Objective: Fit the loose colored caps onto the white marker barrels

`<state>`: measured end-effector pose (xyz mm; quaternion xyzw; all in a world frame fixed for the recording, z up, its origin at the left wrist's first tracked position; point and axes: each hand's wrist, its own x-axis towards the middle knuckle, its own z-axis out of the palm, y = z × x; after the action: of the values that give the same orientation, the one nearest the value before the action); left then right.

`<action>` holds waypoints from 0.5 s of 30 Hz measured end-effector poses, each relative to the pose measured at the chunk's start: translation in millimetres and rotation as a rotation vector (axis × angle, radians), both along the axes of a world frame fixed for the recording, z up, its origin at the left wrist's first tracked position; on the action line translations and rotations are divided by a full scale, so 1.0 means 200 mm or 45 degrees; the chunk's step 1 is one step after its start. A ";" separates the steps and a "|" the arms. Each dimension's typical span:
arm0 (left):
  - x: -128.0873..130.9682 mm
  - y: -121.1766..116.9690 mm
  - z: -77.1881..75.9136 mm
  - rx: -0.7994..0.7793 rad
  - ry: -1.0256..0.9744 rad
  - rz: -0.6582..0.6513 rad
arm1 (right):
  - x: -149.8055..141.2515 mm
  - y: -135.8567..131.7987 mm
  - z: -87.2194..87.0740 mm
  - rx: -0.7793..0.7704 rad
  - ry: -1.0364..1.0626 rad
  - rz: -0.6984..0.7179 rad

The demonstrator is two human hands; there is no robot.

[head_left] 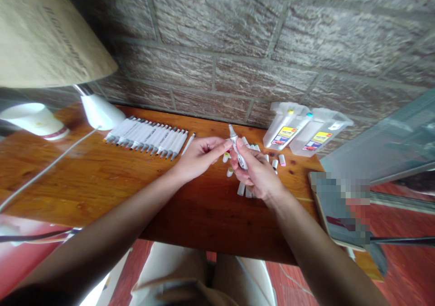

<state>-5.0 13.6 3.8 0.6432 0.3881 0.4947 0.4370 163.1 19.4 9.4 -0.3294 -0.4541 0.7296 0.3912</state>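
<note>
My right hand (256,170) is closed round a white marker (237,150), holding it upright with its grey tip pointing up. My left hand (200,156) reaches in from the left, its fingertips pinched at the marker's upper part near the tip. Both hands hover over the wooden table (102,179). Beneath them lie several loose white markers and caps (278,161). A neat row of white markers (147,138) lies side by side to the left, with one more marker (188,144) at its right end.
Two clear plastic marker boxes (306,131) lie at the back right against a stone-pattern wall. A white lamp base (100,111) with a cable and a white bowl-like object (32,120) stand at the back left. A tablet (340,211) leans at the right edge.
</note>
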 end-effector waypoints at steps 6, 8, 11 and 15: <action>0.02 0.00 -0.03 -0.106 -0.128 -0.171 | -0.01 0.00 -0.02 0.020 -0.001 0.042; 0.03 0.00 -0.05 -0.175 -0.209 -0.224 | -0.01 0.00 -0.04 0.005 -0.034 0.098; 0.03 0.01 -0.07 -0.225 -0.281 -0.224 | 0.00 0.01 -0.04 -0.007 -0.054 0.084; 0.02 0.02 -0.08 -0.207 -0.304 -0.157 | 0.02 0.04 0.00 -0.083 0.022 -0.059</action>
<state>-2.0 16.8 -12.2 0.5651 0.3320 0.5067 0.5602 167.4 26.8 8.7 -0.3462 -0.4188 0.7376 0.4009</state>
